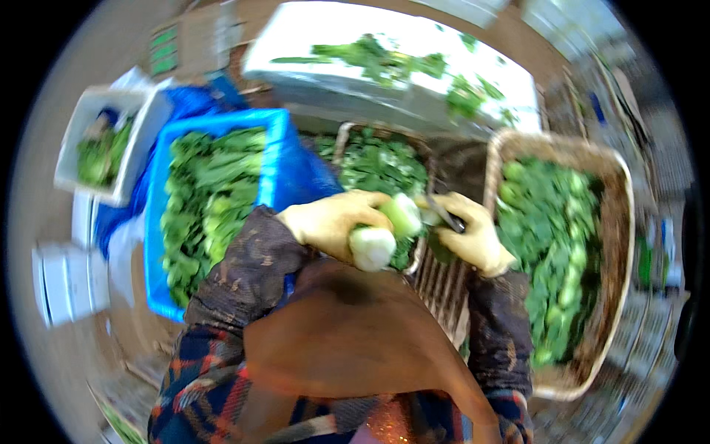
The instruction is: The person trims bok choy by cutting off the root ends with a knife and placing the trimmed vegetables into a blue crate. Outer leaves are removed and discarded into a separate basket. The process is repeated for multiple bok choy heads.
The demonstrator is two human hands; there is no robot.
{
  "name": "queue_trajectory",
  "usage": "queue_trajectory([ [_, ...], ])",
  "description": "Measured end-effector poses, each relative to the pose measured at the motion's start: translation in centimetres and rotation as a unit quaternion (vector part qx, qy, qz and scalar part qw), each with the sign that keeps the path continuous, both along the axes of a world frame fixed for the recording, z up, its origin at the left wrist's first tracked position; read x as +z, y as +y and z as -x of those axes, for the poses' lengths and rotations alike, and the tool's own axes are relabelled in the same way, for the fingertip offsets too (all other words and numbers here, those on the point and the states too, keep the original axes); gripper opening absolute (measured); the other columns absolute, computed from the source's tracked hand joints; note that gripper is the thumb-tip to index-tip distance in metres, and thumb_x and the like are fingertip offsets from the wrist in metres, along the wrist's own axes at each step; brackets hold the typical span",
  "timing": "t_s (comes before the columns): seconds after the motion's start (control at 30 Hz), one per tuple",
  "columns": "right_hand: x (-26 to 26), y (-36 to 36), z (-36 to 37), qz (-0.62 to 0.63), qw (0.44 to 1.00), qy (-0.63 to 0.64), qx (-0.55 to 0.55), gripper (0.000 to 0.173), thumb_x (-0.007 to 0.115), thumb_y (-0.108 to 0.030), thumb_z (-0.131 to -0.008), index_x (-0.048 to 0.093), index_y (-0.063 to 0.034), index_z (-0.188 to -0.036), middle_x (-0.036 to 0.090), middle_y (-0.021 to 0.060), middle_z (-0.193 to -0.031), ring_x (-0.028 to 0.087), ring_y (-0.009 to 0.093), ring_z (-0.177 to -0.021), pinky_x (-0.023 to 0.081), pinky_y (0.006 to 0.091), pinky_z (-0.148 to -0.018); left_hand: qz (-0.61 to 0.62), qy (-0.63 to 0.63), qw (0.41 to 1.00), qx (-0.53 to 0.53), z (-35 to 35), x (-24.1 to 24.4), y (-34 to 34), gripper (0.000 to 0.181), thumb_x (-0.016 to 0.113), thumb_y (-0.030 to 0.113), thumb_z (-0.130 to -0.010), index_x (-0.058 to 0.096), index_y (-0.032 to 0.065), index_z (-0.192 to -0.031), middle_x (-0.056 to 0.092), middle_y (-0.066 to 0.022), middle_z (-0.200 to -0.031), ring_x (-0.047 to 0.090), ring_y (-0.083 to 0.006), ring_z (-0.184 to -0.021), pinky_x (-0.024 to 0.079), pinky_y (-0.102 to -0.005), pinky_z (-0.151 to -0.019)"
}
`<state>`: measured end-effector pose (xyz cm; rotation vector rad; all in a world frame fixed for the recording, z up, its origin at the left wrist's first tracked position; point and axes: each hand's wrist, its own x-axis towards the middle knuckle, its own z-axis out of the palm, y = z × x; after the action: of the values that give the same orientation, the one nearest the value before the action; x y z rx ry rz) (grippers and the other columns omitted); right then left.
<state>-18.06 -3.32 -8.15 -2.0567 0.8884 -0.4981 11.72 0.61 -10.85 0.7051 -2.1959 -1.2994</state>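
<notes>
Cream-coloured gloves cover both of my hands. In my left hand [330,219] are two heads of leafy green vegetable, probably bok choy: an upper one [400,215] and a lower one [373,250], both with pale bases facing right. My right hand [471,236] grips a small knife [442,212] with a dark handle and a curved blade, close to the upper head's base. A pale green piece, blurred, shows beside the right thumb. Below the hands stands a narrow basket [342,145] with loose green leaves [383,166], partly hidden by my left hand.
At left, a blue-lined crate [152,233] holds leafy greens. A brown-and-white tub [625,222] of green heads stands at right. Leaf scraps lie on a white foam box [333,28] ahead. A smaller white foam box [69,161] with greens sits far left.
</notes>
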Motion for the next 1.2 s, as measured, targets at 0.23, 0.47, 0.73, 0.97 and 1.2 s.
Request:
queue_trajectory([
  [0.23, -8.3, -6.1, 4.0, 0.144, 0.907, 0.364, -0.154, 0.099, 0.083, -0.006, -0.081, 0.031, -0.0302, -0.162, 0.06, 0.0151, -0.129, 0.066, 0.035, -0.114, 0.057, 0.0437, -0.096, 0.145, -0.287, 0.904, 0.281, -12.7, 3.4, 10.6, 0.039, 0.088, 0.017, -0.061, 0.075, 0.0144, -0.098, 0.055, -0.0226, -0.143, 0.049, -0.0456, -0.135, 0.038, -0.0571, -0.114],
  [0.47, -14.5, -0.3, -4.5, 0.104, 0.954, 0.227, -0.165, 0.067, 0.08, -0.01, -0.085, 0.055, -0.0186, -0.147, 0.066, 0.0165, -0.122, 0.069, 0.034, -0.11, 0.057, 0.0428, -0.091, 0.175, -0.567, 0.753, 0.283, -22.1, -6.0, 10.5, 0.024, 0.073, 0.012, -0.07, 0.074, 0.0135, -0.094, 0.047, -0.0229, -0.155, 0.037, -0.0394, -0.15, 0.027, -0.0536, -0.125],
  [0.73, -14.3, 5.1, -7.8, 0.012, 0.926, 0.354, -0.127, 0.07, 0.077, -0.014, -0.082, 0.052, -0.0199, -0.147, 0.064, 0.015, -0.122, 0.066, 0.038, -0.112, 0.055, 0.0453, -0.094, 0.177, -0.422, 0.864, 0.208, -24.0, -17.8, 5.3, 0.03, 0.068, 0.008, -0.071, 0.071, 0.0047, -0.101, 0.036, -0.0286, -0.16, 0.029, -0.0412, -0.154, 0.023, -0.0554, -0.127],
  [0.97, -13.8, 8.3, -6.5, -0.114, 0.909, 0.389, -0.097, 0.06, 0.07, -0.019, -0.089, 0.054, -0.0079, -0.145, 0.06, 0.0229, -0.14, 0.062, 0.038, -0.124, 0.051, 0.0469, -0.105, 0.014, -0.31, 0.928, 0.207, -23.8, -14.9, 4.4, 0.098, 0.077, -0.001, -0.063, 0.042, 0.0101, -0.154, 0.024, -0.0276, -0.167, 0.021, -0.0489, -0.155, 0.021, -0.0586, -0.126],
  [1.2, -12.8, 10.4, -1.1, -0.166, 0.904, 0.235, -0.316, 0.052, 0.068, -0.026, -0.094, 0.061, -0.0007, -0.138, 0.068, 0.0268, -0.126, 0.066, 0.04, -0.117, 0.052, 0.0438, -0.102, 0.157, -0.488, 0.827, 0.231, -24.8, -23.5, 7.1, 0.12, 0.086, 0.034, -0.076, 0.014, -0.004, -0.163, 0.014, -0.0213, -0.172, 0.01, -0.0398, -0.16, 0.01, -0.0551, -0.13],
])
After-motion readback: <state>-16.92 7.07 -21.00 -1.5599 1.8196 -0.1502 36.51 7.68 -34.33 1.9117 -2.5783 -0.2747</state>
